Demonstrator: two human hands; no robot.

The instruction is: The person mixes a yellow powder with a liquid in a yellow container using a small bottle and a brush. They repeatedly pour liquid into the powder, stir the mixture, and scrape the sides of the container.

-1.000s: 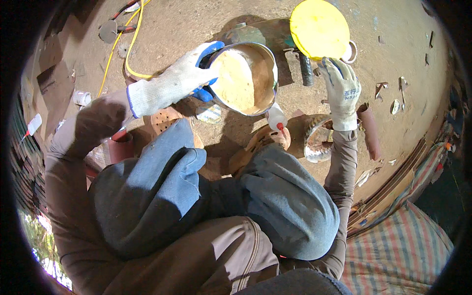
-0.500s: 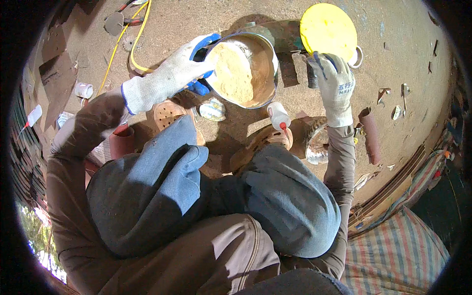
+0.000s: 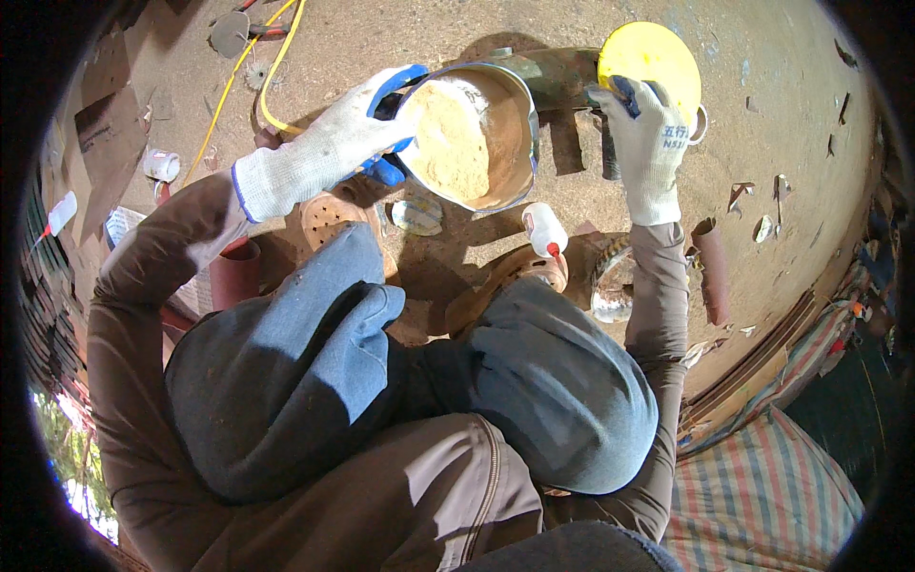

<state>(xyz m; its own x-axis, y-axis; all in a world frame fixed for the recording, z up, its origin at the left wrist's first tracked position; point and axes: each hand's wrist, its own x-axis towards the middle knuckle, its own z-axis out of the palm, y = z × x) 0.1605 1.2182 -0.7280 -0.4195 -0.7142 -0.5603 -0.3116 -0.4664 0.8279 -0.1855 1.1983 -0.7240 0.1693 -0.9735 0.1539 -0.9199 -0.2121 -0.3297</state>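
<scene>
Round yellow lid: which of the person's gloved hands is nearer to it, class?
Right: the right hand is at the lower edge of the lid; the left hand, farther left, holds the open round tin.

The lower fingertips of the left hand (image 3: 348,133) are partly concealed by the bucket (image 3: 513,143), whose underside is also hidden. The right hand (image 3: 653,124) covers the lower rim of the yellow lid (image 3: 655,59); its finger contact cannot be verified. The white ring (image 3: 703,124) is partially obscured. The red tube (image 3: 235,275) has its lower end masked by the left trouser leg (image 3: 315,315). The yellow cord (image 3: 274,81) exits the upper picture edge. Several scraps (image 3: 740,195) toward the right edge of the floor (image 3: 810,181) are too small to identify.
</scene>
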